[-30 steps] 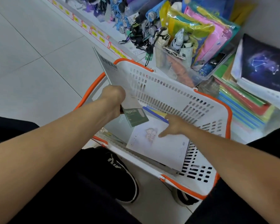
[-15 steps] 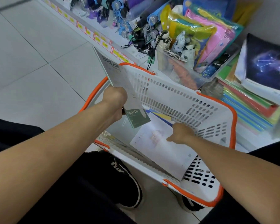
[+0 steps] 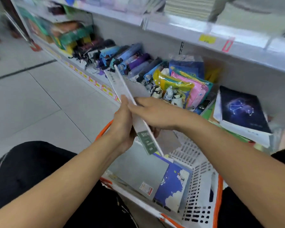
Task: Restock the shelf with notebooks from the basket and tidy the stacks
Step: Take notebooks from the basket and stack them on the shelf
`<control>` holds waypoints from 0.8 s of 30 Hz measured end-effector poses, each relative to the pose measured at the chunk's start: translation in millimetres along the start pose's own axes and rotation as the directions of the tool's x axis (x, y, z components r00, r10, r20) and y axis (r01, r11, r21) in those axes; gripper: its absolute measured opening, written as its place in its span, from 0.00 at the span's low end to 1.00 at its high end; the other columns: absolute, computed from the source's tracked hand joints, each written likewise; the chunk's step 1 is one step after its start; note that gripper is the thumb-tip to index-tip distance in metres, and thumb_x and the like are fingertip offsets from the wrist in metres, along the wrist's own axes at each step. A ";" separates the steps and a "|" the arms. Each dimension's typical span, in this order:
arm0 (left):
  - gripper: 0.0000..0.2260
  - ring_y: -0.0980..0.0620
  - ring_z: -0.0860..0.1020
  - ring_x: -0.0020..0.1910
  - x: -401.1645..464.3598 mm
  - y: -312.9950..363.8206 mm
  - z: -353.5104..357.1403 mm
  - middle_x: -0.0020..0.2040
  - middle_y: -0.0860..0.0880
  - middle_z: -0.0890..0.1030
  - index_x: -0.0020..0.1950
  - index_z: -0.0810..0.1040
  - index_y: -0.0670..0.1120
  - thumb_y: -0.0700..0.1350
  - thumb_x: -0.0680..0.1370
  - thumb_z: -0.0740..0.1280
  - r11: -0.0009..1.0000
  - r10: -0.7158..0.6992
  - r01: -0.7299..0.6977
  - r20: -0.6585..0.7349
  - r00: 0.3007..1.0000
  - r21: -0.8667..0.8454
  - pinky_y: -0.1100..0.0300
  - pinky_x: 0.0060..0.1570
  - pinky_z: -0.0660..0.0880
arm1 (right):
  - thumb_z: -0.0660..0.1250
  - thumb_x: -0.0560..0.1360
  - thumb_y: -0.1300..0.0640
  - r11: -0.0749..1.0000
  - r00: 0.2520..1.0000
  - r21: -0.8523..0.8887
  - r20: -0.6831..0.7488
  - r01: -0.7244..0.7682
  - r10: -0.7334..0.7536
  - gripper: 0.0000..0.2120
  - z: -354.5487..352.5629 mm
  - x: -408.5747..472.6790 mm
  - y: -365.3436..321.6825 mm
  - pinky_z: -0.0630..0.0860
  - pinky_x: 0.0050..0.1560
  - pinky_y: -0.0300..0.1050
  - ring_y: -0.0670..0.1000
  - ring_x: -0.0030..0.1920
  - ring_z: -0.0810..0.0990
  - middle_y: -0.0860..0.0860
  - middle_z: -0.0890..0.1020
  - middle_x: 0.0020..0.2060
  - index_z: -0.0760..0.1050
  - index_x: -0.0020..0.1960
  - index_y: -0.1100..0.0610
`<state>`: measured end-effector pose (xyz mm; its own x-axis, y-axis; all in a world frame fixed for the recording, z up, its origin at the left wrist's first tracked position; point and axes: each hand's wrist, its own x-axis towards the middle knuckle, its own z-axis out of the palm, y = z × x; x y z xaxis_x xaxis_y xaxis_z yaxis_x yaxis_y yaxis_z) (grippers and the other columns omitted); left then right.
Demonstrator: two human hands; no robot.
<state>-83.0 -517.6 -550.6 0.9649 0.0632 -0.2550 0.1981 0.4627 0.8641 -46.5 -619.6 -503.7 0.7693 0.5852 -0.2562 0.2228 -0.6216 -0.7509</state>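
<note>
Lifting clear of the basket (image 3: 202,186), the pale notebooks (image 3: 132,111) have come up since a moment ago, when the right hand was still down on a loose book inside; that book appears to have joined the bundle, so a carry to the shelf (image 3: 237,51) looks next. Left hand (image 3: 123,127) wraps its fingers round the lower spine; right hand (image 3: 155,114) presses flat-fingered on the far face, thumb hidden. A blue notebook (image 3: 173,185) and a grey one (image 3: 138,171) remain in the basket
</note>
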 end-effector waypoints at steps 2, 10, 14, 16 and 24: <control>0.34 0.39 0.81 0.50 -0.3 29.1 5.1 0.50 0.40 0.84 0.51 0.84 0.48 0.69 0.78 0.45 0.997 0.052 -0.046 0.116 0.992 -0.058 0.44 0.53 0.77 | 0.56 0.82 0.41 0.991 0.999 0.124 0.004 0.051 -0.052 0.24 -16.0 -12.7 -13.1 0.81 0.32 0.46 0.52 0.29 0.80 0.51 0.76 0.44 0.65 0.74 0.50; 0.15 0.44 0.82 0.53 30.9 119.0 52.9 0.57 0.43 0.83 0.66 0.76 0.41 0.44 0.82 0.62 0.951 0.296 -0.298 0.036 0.954 0.082 0.48 0.52 0.80 | 0.75 0.71 0.42 0.976 0.788 -0.199 -0.586 0.089 -0.191 0.32 -145.1 -42.6 -13.9 0.73 0.58 0.44 0.47 0.58 0.77 0.43 0.75 0.59 0.72 0.70 0.52; 0.12 0.47 0.84 0.50 57.5 154.8 111.1 0.54 0.47 0.85 0.62 0.78 0.45 0.47 0.81 0.64 0.914 0.338 -0.374 0.211 0.917 0.161 0.52 0.45 0.82 | 0.76 0.71 0.53 0.839 0.866 0.465 -0.500 0.284 -0.016 0.28 -197.1 -76.5 17.8 0.78 0.61 0.58 0.55 0.59 0.82 0.53 0.82 0.61 0.73 0.69 0.55; 0.12 0.46 0.85 0.46 71.6 165.7 148.7 0.52 0.47 0.85 0.59 0.80 0.46 0.50 0.79 0.67 0.908 0.286 -0.344 0.248 0.926 0.239 0.54 0.42 0.81 | 0.70 0.75 0.65 0.715 0.792 0.544 -0.610 0.439 -0.021 0.19 -211.7 -86.6 27.8 0.79 0.57 0.59 0.58 0.57 0.83 0.54 0.84 0.57 0.77 0.65 0.56; 0.16 0.48 0.84 0.39 128.3 153.2 238.6 0.56 0.43 0.82 0.63 0.73 0.44 0.39 0.77 0.70 0.855 0.089 -0.254 0.354 0.931 0.453 0.60 0.31 0.80 | 0.65 0.78 0.70 0.623 0.550 0.630 -0.756 0.463 0.355 0.11 -282.1 -90.9 67.5 0.82 0.32 0.43 0.50 0.35 0.84 0.56 0.84 0.44 0.76 0.60 0.64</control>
<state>112.4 -649.7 -347.4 0.9770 -0.2130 -0.0066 0.0022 -0.0210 0.9998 67.5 -861.6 -359.4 0.9548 -0.2925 0.0521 0.1179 0.2119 -0.9702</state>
